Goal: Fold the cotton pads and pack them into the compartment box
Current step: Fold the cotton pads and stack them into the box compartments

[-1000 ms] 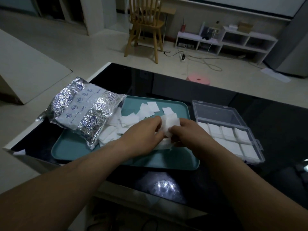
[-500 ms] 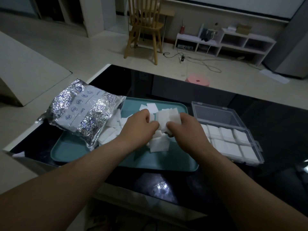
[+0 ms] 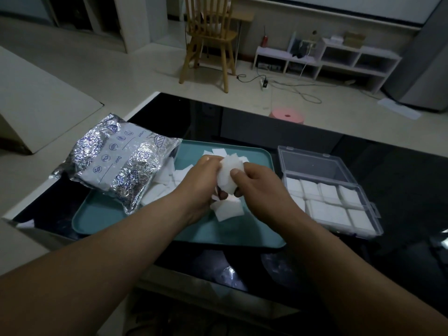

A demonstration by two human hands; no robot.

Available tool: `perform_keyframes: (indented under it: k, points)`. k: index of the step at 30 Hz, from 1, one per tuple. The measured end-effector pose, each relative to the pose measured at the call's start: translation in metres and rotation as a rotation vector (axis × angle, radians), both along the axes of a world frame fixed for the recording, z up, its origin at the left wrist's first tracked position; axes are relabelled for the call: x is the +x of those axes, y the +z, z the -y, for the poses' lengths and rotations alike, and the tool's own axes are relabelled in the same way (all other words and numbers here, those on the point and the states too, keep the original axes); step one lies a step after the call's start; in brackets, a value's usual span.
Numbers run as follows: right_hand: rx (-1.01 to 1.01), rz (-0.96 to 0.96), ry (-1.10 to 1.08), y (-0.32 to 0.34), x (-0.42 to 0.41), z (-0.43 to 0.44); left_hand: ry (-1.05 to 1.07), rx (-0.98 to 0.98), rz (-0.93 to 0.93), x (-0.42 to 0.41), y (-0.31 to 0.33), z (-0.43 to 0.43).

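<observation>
Landmark: a teal tray (image 3: 116, 221) on a black glossy table (image 3: 400, 180); every place below is given relative to it.
Held pad: a white cotton pad (image 3: 226, 174) is held raised above the tray's middle, between both hands.
Left hand (image 3: 202, 177): fingers closed on the pad's left edge.
Right hand (image 3: 257, 181): thumb pressed on the pad's front face, fingers curled behind, pinching it.
Loose pads (image 3: 226, 209): scattered flat on the tray, below and behind the hands.
Foil bag (image 3: 116, 163): crinkled, lying over the tray's left edge, across some pads.
Compartment box (image 3: 339, 204): clear plastic, lid open, just right of the tray; the visible compartments appear filled with pads.
Risk, fold: a soft pad pinched off-centre would likely crease crooked or spring open.
Risk, packing: little free space seems left; forcing another pad in could lift packed ones.
Risk, drop: a slack pinch could let the pad fall among the loose pads.
</observation>
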State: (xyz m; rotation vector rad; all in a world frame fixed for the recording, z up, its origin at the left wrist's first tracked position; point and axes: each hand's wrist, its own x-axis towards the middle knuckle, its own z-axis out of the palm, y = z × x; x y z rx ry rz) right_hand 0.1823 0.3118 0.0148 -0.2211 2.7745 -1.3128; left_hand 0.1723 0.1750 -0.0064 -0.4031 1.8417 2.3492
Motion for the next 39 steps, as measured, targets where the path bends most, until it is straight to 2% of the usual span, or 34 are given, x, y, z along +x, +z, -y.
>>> perform_keyframes:
  k: [3,5,7,11,13,17,19,23,25,26,30,36,39]
  points:
    - [-0.053,0.008,-0.058,0.003,-0.005,-0.011,0.037,-0.016,0.034,-0.007,-0.002,0.005]
    - [-0.104,0.039,-0.095,0.003,-0.009,-0.018,0.026,0.071,0.058,-0.009,-0.002,0.009]
    - [-0.234,0.136,-0.115,0.003,-0.012,-0.023,-0.036,0.22,0.086,-0.008,0.0,0.012]
    - [-0.539,0.33,-0.182,-0.004,-0.012,-0.023,-0.167,0.296,0.095,-0.005,-0.001,0.01]
    - [-0.618,0.366,-0.244,-0.008,-0.011,-0.021,-0.194,0.302,0.077,-0.004,0.0,0.008]
    - [-0.714,0.391,-0.267,-0.009,-0.008,-0.019,-0.206,0.185,-0.012,-0.003,-0.004,0.005]
    - [-0.676,0.394,-0.259,-0.012,-0.006,-0.018,-0.193,0.084,-0.031,-0.002,-0.008,0.003]
    - [-0.16,0.131,-0.262,-0.021,-0.005,-0.02,-0.147,-0.257,-0.058,-0.002,-0.016,0.006]
    - [-0.095,0.101,-0.245,-0.022,-0.005,-0.022,-0.141,-0.365,-0.063,-0.001,-0.02,0.008]
    - [-0.14,0.126,-0.23,-0.022,-0.007,-0.024,-0.134,-0.384,-0.067,-0.001,-0.021,0.009]
    - [-0.444,0.304,-0.16,-0.02,-0.012,-0.027,-0.145,-0.317,-0.079,-0.003,-0.016,0.014]
    - [-0.343,0.249,-0.112,-0.016,-0.012,-0.033,-0.183,-0.223,-0.098,-0.003,-0.01,0.014]
    - [-0.281,0.218,-0.095,-0.013,-0.01,-0.033,-0.193,0.019,-0.036,0.001,-0.003,0.011]
